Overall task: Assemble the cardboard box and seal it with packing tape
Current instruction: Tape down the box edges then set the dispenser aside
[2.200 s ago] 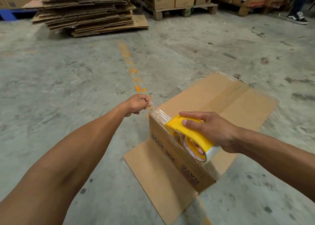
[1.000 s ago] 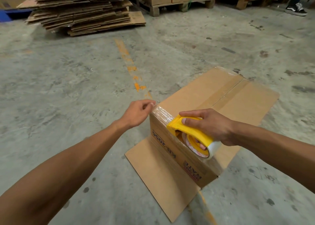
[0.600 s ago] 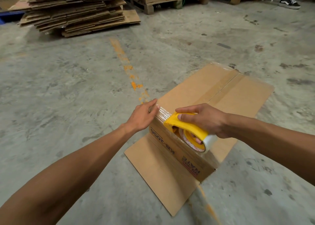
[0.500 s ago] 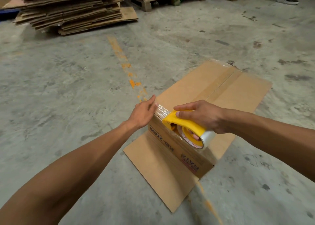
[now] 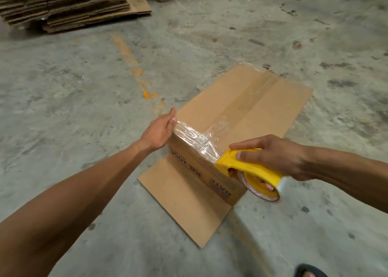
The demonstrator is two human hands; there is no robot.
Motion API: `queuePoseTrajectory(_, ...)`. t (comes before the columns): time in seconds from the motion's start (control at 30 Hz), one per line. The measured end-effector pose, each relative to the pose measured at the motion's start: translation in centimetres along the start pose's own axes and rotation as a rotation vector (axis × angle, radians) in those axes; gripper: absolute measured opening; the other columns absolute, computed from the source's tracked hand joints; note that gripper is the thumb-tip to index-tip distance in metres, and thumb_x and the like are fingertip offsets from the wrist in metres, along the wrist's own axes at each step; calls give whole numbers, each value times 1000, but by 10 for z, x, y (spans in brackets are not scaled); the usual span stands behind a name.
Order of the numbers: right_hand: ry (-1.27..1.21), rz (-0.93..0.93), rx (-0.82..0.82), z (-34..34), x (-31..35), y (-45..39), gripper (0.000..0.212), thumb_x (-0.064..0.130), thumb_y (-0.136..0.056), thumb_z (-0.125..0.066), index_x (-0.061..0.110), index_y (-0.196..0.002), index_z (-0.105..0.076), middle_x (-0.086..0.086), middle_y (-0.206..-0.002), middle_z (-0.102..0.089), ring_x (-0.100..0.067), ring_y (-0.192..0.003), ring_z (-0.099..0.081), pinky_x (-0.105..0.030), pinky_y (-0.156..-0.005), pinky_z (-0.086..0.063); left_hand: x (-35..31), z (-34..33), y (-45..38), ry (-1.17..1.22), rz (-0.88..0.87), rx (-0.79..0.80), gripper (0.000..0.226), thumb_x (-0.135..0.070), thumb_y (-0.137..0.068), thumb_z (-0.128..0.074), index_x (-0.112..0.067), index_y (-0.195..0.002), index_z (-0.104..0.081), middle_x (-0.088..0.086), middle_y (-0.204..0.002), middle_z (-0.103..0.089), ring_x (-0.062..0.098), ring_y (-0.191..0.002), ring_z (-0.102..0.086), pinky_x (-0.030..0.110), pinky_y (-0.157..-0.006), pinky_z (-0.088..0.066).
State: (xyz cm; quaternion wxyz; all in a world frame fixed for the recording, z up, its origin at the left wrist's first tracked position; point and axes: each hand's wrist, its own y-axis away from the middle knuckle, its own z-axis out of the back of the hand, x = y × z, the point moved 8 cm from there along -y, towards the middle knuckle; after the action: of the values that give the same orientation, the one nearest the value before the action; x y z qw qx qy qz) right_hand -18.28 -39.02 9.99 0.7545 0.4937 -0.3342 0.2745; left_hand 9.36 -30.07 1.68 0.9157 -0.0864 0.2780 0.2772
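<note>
The left hand [image 5: 160, 131] pressed flat, fingers extended, against the cardboard box's [image 5: 241, 117] near corner on the concrete floor [image 5: 63, 88]; the right hand [image 5: 270, 157] was clamped around the yellow tape dispenser [image 5: 249, 171], stretching clear tape [image 5: 195, 138] along the near edge.

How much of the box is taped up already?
Done: the box is folded shut, with clear tape along its middle seam. In hand: the right hand pulls the yellow dispenser across the near edge while the left hand presses the tape's start. Left: cutting that strip; a flap lies open on the floor.
</note>
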Motion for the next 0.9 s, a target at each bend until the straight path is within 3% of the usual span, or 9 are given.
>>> queuePoseTrajectory(0.07,45,14,-33,1,0,-3,32,23,-94,-64,27,-125,-65,-29,-111,-69,-35,-58,-63,-27,-45,-53,-6,6,0,-149,-38,-53,58,-43,-103,-24,-17,-155,-20,9,-160,-24,25,-149,-19,49,-119,-17)
queuePoseTrajectory(0.13,62,16,-50,3,-1,-4,28,26,-92,-66,32,-119,-67,-21,-114,-70,-48,-82,-66,-26,-50,-56,-32,10,8,-266,-187,-113,54,-37,-105,-26,-18,-155,-21,5,-162,-19,20,-151,-12,52,-121,-10)
queuePoseTrajectory(0.27,56,16,-27,3,-1,-4,29,25,-92,-66,31,-120,-68,-23,-110,-71,-39,-65,-63,-29,-48,-56,-101,-25,43,-358,-563,92,57,-38,-102,-14,-17,-155,-16,1,-162,-12,13,-150,-3,40,-123,0)
queuePoseTrajectory(0.4,75,21,-22,4,-4,-5,30,30,-92,-66,36,-121,-67,-6,-107,-72,-52,-102,-63,-45,-74,-59,-108,-61,65,-486,-649,143,61,-38,-101,-9,-13,-156,-9,4,-164,-6,15,-151,3,41,-123,0)
queuePoseTrajectory(0.5,74,18,-35,4,-4,-6,30,29,-92,-66,34,-122,-67,-5,-107,-71,-36,-75,-70,-35,-58,-58,-106,-61,66,-479,-668,134,60,-38,-102,-8,-13,-156,-8,3,-164,-6,13,-151,2,40,-123,-3)
queuePoseTrajectory(0.57,60,19,-37,4,-3,-5,32,28,-93,-65,30,-125,-66,-12,-110,-71,-25,-54,-62,-26,-45,-53,-107,-60,65,-461,-657,132,58,-37,-103,-10,-14,-156,-9,2,-164,-7,11,-151,2,39,-123,-2)
queuePoseTrajectory(0.63,32,16,-28,2,-3,-3,33,27,-94,-64,29,-127,-65,-22,-109,-71,-28,-52,-59,-26,-43,-53,-107,-61,64,-450,-646,132,57,-36,-104,-13,-15,-157,-11,0,-164,-8,9,-151,1,38,-122,-3)
queuePoseTrajectory(0.77,23,19,-31,2,-5,4,36,26,-95,-62,29,-130,-62,-24,-94,-73,-22,-42,-57,-24,-41,-52,-105,-59,62,-460,-649,131,56,-39,-104,-13,-18,-156,-14,-3,-164,-11,8,-151,-3,37,-122,-7)
queuePoseTrajectory(0.9,30,-43,-17,22,-29,38,35,25,-93,-64,32,-127,-64,-9,-68,-71,-19,-35,-53,-22,-38,-48,-106,-58,61,-469,-666,135,59,-42,-103,-10,-17,-156,-17,-2,-163,-14,10,-150,-7,37,-122,-9)
